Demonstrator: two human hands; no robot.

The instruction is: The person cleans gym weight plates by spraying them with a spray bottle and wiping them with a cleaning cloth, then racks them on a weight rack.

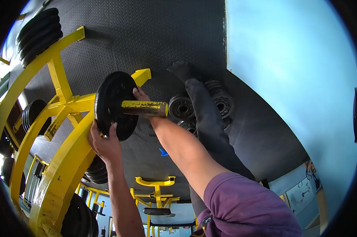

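Observation:
A black weight plate [114,106] sits on the worn yellow peg [145,107] of a yellow weight rack [68,168], close to the frame. My left hand [104,145] grips the plate's lower left rim, thumb on the near face and fingers behind the edge. On the plate's right side, my right hand [142,96] holds the rim; the peg passes in front of this hand and hides part of it. Bare peg sticks out in front of the plate, toward the right.
Several loose plates [181,107] lie on the black mat floor [155,35] beside my leg [206,114]. More plates [39,33] hang on other rack pegs. A yellow bench frame [157,193] stands farther off. The light blue wall [289,59] is at right.

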